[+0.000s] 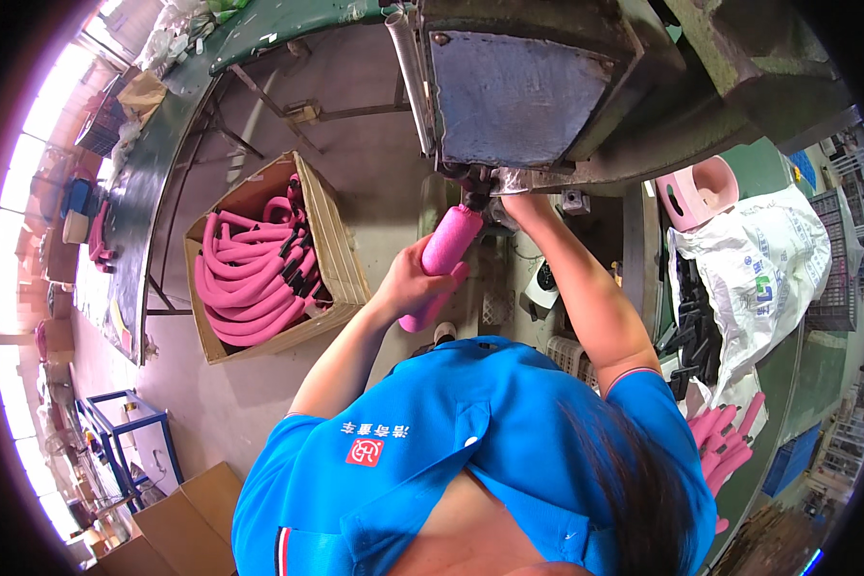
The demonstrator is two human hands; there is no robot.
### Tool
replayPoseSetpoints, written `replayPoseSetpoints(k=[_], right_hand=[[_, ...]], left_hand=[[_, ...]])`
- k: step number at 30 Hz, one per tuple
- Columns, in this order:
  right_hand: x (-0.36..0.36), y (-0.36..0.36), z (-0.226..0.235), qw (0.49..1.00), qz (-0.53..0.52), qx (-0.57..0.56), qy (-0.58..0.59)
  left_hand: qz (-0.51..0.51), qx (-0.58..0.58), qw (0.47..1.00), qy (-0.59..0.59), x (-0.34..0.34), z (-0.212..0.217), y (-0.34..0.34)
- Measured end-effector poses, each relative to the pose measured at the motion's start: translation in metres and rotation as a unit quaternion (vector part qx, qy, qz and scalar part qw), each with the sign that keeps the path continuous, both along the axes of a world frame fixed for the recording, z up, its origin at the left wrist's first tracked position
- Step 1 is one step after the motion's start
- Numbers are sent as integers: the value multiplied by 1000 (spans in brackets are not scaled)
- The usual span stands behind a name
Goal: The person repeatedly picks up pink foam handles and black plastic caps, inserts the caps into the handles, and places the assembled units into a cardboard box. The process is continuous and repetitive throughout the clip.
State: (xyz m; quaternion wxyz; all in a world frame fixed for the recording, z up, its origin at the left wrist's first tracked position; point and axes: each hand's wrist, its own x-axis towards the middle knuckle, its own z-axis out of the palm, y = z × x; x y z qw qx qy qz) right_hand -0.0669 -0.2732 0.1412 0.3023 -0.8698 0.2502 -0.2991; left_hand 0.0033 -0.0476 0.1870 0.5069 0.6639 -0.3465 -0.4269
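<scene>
Pale floor [197,413] spreads through a cluttered workshop, with a long green table [136,240] at the left and a dark metal machine [518,96] at the top of the view. The person's left hand [420,283] is wrapped around a pink foam tube [451,240], fingers closed on it. The tube slants up to a black part [474,197] at the machine's near edge. The right hand [521,206] reaches under that edge, mostly hidden, so its grip cannot be told. An open cardboard box [344,245] holds curved pink tubes [254,288]; a white sack [768,269] lies near a pink seat [723,184].
</scene>
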Motion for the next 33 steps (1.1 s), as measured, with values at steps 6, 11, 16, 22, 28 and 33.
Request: replayPoseSetpoints(k=[6,11,16,22,28,33], right_hand=[[-5,4,-3,980,18,193,45],[-31,-11,-7,719,81,680,-117],[-90,-11,-82,481,-201,756,-396],[-115,46,-45,527,-128,747,-385],[-123,73,-22,635,-63,670,-379],[-120,80,-3,676,-77,652,-335]], left_hand=[[-10,48,991,121,-5,-33,4],[-30,74,990,113,14,-34,5],[-58,101,990,81,20,-17,2],[-91,99,989,69,32,-24,0],[-117,106,988,-4,41,-19,-1],[-123,87,988,-15,45,-15,-2]])
